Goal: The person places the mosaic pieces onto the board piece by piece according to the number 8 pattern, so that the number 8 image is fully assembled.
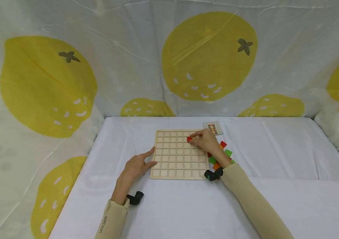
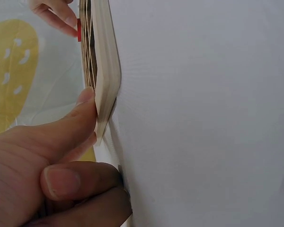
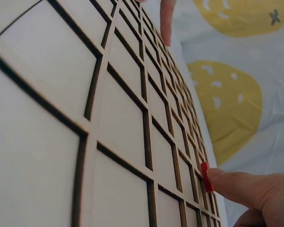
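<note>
A wooden grid board [image 1: 172,155] lies flat on the white cloth. At its left edge is my left hand [image 1: 135,166], thumb and index finger spread apart and touching the rim; in the left wrist view the thumb [image 2: 80,113] rests against the board's edge, with other fingers bent below. My right hand [image 1: 206,142] reaches over the upper right of the board and pinches a small red square tile [image 1: 189,139]. Seen from the right wrist, that red tile [image 3: 207,177] stands tilted on edge at the grid, a fingertip against it.
Right of the board, partly under my right forearm, lies a loose pile of red, green and orange tiles [image 1: 228,153]. A small card [image 1: 217,127] with a coloured grid pattern lies behind my right hand. A lemon-printed cloth [image 1: 127,66] rises behind the table.
</note>
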`<state>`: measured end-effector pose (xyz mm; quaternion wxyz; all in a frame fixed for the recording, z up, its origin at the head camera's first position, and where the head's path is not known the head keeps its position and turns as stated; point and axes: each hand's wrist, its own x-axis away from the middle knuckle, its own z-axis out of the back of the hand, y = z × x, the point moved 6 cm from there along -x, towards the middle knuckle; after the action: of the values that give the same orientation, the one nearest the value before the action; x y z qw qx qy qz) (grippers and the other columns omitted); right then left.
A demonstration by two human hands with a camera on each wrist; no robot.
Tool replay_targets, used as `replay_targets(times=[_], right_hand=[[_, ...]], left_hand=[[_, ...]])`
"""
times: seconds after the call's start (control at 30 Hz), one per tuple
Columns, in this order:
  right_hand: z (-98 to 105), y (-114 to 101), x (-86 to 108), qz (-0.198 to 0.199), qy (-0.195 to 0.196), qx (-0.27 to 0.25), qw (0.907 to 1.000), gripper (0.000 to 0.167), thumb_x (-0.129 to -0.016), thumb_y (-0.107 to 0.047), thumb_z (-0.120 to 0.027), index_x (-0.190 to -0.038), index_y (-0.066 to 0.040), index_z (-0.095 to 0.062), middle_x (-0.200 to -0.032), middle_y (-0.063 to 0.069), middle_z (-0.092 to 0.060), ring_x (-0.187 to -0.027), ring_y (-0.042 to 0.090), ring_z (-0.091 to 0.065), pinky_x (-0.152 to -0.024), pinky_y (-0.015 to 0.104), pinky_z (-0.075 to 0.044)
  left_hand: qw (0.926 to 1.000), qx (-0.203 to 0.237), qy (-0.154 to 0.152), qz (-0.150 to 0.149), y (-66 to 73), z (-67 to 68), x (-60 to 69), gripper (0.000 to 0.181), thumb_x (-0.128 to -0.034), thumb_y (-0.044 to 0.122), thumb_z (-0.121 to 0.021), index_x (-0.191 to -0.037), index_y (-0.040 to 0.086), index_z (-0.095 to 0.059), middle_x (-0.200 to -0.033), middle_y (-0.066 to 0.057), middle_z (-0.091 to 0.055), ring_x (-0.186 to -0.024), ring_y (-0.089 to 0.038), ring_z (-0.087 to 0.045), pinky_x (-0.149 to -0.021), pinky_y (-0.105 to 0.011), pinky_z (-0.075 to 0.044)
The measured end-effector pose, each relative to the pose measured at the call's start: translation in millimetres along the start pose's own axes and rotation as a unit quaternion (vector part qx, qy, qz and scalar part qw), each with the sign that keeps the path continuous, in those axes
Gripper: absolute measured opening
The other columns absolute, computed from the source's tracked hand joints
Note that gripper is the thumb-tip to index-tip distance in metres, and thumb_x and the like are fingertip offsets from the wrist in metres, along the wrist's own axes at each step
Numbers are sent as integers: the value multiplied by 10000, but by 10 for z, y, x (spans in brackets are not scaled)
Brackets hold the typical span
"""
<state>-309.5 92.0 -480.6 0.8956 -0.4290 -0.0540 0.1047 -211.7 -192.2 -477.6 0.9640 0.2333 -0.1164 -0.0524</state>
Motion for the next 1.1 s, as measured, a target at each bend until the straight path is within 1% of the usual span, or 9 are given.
replay_targets(times=[0.17, 0.27, 0.33, 0.5, 0.6, 0.7, 0.87, 0.97, 1.1], right_hand=[[-14, 19, -5, 33, 34, -50, 10000, 252, -894, -246, -831, -1088, -85, -823, -530, -19, -476, -471, 123, -385, -478, 240, -295], [-24, 9, -20, 144, 78, -19, 9999, 235, -899, -220, -823, -1080, -70, -824, -559, -13, -490, -468, 112, -361, -481, 233, -281], [-32, -5, -29, 206, 124, -17, 9997, 221, -901, -205, -820, -1071, -62, -825, -601, 17, -554, -468, 107, -361, -483, 231, -282], [-59, -40, -33, 210, 196, -90, 9995, 201, -893, -203, -830, -1040, -67, -833, -883, 149, -744, -518, 115, -400, -511, 235, -306], [-80, -50, -35, 193, 187, -114, 9996, 195, -892, -208, -832, -1032, -72, -836, -1079, 187, -765, -562, 129, -420, -535, 244, -323], [-101, -53, -40, 182, 146, -142, 9996, 193, -896, -207, -829, -1035, -73, -835, -1136, 196, -759, -588, 136, -444, -548, 249, -345], [-119, -49, -42, 133, 89, -194, 9997, 203, -894, -217, -831, -1045, -81, -834, -1033, 160, -765, -566, 132, -451, -539, 248, -351], [-116, -39, -40, 113, 58, -317, 9994, 222, -889, -218, -834, -1061, -79, -830, -851, 125, -732, -529, 130, -418, -521, 252, -330], [-89, 27, -17, 51, -54, -496, 9987, 286, -892, -232, -828, -1136, -85, -809, -585, 32, -532, -490, 118, -371, -490, 246, -305]], left_hand=[[10000, -10, 34, -28, -6, 4, 13, 682, -988, 383, -693, -1591, 219, -421, -849, -128, -750, -693, -155, -568, -624, -313, -435], [10000, 30, 26, -40, -9, 0, 17, 678, -990, 384, -689, -1591, 221, -421, -753, -97, -708, -665, -157, -542, -610, -307, -417], [10000, 25, 19, -74, -7, -3, 18, 671, -995, 386, -680, -1590, 211, -423, -688, -65, -664, -640, -154, -521, -589, -303, -403], [10000, 30, 4, -26, -7, -3, 17, 666, -997, 387, -676, -1591, 226, -422, -643, -40, -610, -621, -153, -494, -576, -302, -386], [10000, 51, -6, -10, -7, -7, 16, 667, -999, 389, -673, -1594, 229, -417, -630, -39, -587, -612, -153, -480, -577, -298, -380], [10000, 49, -12, -35, -2, -11, 16, 673, -999, 398, -669, -1596, 222, -412, -611, -26, -557, -593, -142, -462, -569, -290, -376], [10000, 62, -32, -41, 5, -12, 12, 684, -996, 399, -674, -1599, 222, -404, -596, -30, -555, -580, -136, -451, -573, -291, -381], [10000, 49, -2, -41, 1, -9, 2, 685, -991, 393, -681, -1596, 221, -410, -635, -44, -610, -611, -141, -486, -590, -296, -395], [10000, 63, -22, -25, 0, -7, 7, 684, -991, 387, -683, -1596, 220, -410, -671, -61, -641, -631, -153, -502, -591, -299, -396]])
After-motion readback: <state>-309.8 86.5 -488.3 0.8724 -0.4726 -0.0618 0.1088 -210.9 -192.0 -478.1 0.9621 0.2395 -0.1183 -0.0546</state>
